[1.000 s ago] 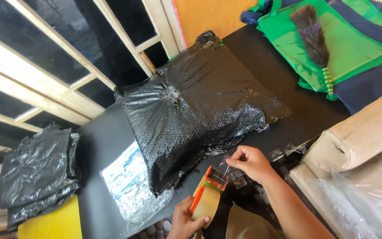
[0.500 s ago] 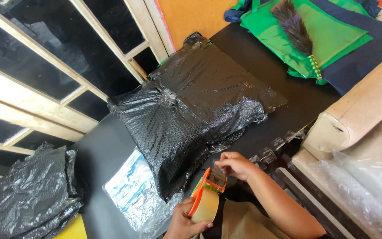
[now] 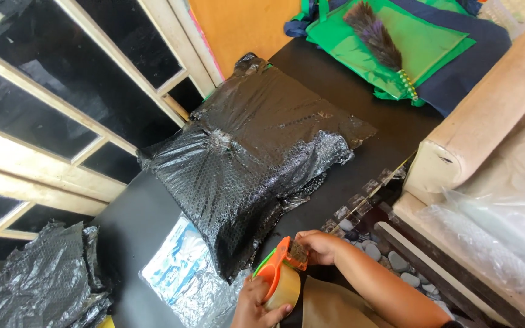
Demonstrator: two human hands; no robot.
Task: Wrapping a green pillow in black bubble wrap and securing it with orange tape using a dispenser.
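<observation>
Right hand [image 3: 318, 247] has drawn back to the dispenser [image 3: 279, 276], pinching its tape end; left hand [image 3: 256, 304] grips the roll. Parcel [image 3: 244, 164], centre frame, looks wrapped, taping unfinished.

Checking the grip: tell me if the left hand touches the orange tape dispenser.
Touching. The head view shows the left hand wrapped around the orange tape dispenser.

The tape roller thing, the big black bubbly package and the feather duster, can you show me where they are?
Tape dispenser [image 3: 281, 276]: head view, on its orange frame.
Black bubble-wrapped package [image 3: 256, 164]: head view, on the middle of its top.
Feather duster [image 3: 373, 33]: head view, on its dark feathers.
</observation>
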